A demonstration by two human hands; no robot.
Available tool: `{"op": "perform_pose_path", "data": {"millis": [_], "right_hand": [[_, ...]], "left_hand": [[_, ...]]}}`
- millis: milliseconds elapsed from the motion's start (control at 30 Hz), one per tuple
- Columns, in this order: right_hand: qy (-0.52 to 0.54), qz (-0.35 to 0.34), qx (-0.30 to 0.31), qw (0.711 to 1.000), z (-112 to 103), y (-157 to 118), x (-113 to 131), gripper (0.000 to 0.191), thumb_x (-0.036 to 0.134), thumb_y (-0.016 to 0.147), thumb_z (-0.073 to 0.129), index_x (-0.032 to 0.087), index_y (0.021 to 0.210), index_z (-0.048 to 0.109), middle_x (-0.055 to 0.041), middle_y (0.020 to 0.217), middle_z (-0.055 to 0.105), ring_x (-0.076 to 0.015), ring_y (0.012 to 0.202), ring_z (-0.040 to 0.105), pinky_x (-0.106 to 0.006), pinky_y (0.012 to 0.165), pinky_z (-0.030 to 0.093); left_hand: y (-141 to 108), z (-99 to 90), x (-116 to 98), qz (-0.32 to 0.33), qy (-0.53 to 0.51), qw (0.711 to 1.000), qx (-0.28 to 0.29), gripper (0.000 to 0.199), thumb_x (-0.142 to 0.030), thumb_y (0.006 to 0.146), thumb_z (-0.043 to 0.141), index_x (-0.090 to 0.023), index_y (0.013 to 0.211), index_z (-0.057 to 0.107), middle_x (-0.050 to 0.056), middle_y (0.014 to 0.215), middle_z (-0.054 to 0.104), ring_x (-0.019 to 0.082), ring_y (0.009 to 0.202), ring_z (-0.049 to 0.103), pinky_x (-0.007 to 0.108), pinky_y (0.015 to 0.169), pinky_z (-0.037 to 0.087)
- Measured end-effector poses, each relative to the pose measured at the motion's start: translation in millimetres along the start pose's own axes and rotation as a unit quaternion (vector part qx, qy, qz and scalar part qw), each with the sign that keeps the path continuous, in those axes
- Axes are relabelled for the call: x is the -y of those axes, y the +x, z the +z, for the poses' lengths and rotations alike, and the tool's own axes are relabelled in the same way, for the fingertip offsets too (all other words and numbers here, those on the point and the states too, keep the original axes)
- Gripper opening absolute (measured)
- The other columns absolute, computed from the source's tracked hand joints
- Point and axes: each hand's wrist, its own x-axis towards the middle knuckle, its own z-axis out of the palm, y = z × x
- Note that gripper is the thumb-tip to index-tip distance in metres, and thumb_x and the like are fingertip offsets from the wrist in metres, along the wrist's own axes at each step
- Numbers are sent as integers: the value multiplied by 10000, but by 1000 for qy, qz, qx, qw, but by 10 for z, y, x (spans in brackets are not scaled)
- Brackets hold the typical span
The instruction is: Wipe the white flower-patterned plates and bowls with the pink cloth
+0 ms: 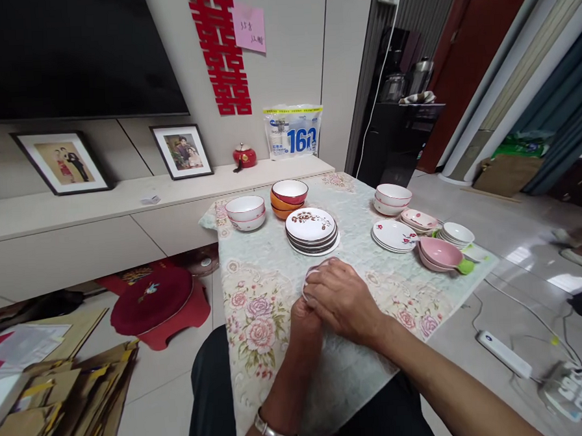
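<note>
Over the near middle of the table, my right hand (341,300) lies curled on top of my left hand (306,324), and the two touch. A sliver of something pale with a pinkish edge shows at the fingers; the hands hide the rest, so its kind is unclear. Just beyond them stands a stack of white plates (311,225) with a brown flower pattern. Behind it are stacked orange and red bowls (290,193), with white bowls (246,210) to their left. White plates with red flowers (394,235) and pink bowls (440,254) sit to the right.
A floral cloth (259,311) covers the table. More white bowls (392,198) and small white dishes (458,233) stand on its right side. A red stool (162,309) and flattened cardboard (66,399) are at left. A power strip (504,354) lies on the floor at right.
</note>
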Motion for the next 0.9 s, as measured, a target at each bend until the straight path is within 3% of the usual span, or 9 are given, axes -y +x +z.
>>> {"op": "perform_pose_path", "data": {"millis": [100, 167, 300, 400, 467, 533, 667, 800, 900], "right_hand": [[88, 72, -18, 993, -50, 40, -238, 254, 277, 1001, 460, 220, 998, 708, -72, 1066, 741, -234, 1038, 645, -422, 956, 453], [180, 156, -32, 971, -48, 62, -435, 275, 312, 991, 464, 222, 985, 724, -65, 1070, 746, -222, 1028, 658, -377, 920, 479], [341, 364, -82, 863, 99, 33, -723, 321, 433, 903, 543, 190, 943, 750, -50, 920, 763, -226, 861, 681, -333, 768, 519], [368, 428, -115, 817, 228, -51, -774, 380, 473, 895, 511, 172, 910, 743, -63, 867, 760, -228, 786, 669, -332, 696, 524], [328, 429, -131, 831, 262, -114, -722, 414, 486, 925, 474, 169, 923, 741, -79, 887, 761, -241, 813, 674, -363, 738, 537], [252, 392, -155, 871, 252, -165, -608, 418, 468, 961, 454, 169, 1005, 743, -105, 1020, 764, -265, 953, 685, -413, 872, 539], [82, 217, -185, 955, 191, -194, -260, 355, 305, 1010, 450, 164, 1240, 680, -145, 1328, 666, -265, 1273, 585, -463, 1119, 432], [-10, 55, -106, 993, 128, -124, -13, 332, 199, 997, 470, 185, 1269, 660, -124, 1282, 690, -281, 1235, 595, -541, 1145, 389], [20, 36, -52, 998, 52, -32, -92, 312, 225, 1003, 469, 201, 1231, 680, -112, 1246, 703, -261, 1192, 614, -510, 1109, 430]], "left_hand": [[-40, 36, -27, -32, -2, 999, 39, 300, -303, 642, 856, -169, 881, 733, 29, 802, 721, 189, 744, 643, 303, 706, 489], [-62, 53, -49, -44, -9, 998, 36, 294, -334, 667, 846, -147, 852, 714, 22, 754, 709, 157, 664, 612, 284, 669, 467], [-55, 50, -81, -43, -29, 999, 8, 319, -342, 667, 852, -140, 866, 705, 51, 824, 744, 173, 712, 637, 296, 718, 482], [-30, 32, -91, -39, -41, 998, -5, 324, -339, 665, 855, -145, 878, 705, 62, 849, 758, 192, 751, 663, 312, 753, 498], [-21, 26, -95, -39, -43, 998, -5, 336, -340, 664, 856, -143, 892, 709, 70, 852, 764, 211, 775, 680, 332, 777, 508], [-23, 30, -100, -41, -41, 998, 2, 350, -344, 673, 851, -138, 920, 715, 77, 859, 767, 232, 808, 693, 354, 806, 513], [-39, 48, -101, -34, -39, 998, 19, 358, -355, 688, 841, -137, 947, 722, 85, 909, 771, 260, 915, 696, 378, 876, 504], [-39, 53, -83, -15, -45, 998, 30, 385, -315, 663, 855, -179, 1002, 734, 65, 1032, 764, 246, 1024, 675, 364, 959, 473], [-39, 53, -72, -19, -50, 998, 30, 357, -306, 649, 863, -185, 959, 734, 51, 1009, 758, 228, 982, 678, 349, 933, 477]]}}
